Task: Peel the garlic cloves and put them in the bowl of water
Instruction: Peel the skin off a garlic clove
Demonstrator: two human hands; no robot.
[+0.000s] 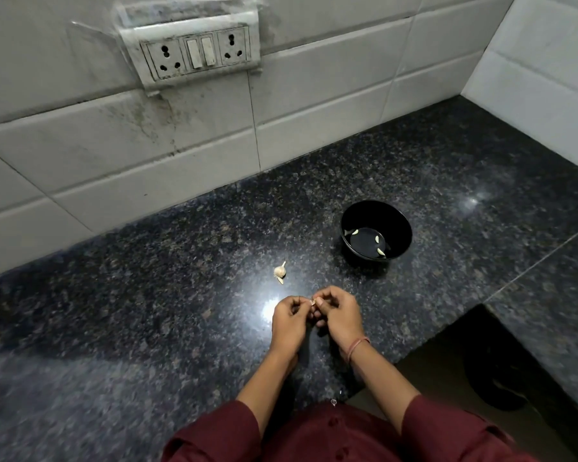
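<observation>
Pinching garlic clove (313, 302), mostly hidden, between left hand (289, 320), right hand (341, 315).

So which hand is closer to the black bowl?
Right. The right hand is nearer the person than the black bowl and slightly to its left. The left hand is beside it, farther left. Both pinch one garlic clove.

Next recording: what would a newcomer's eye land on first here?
The left hand and right hand meet low at centre over the dark counter, pinching a clove between them. Behind them to the right stands a black bowl holding three peeled cloves, and a small garlic head lies left of it.
</observation>
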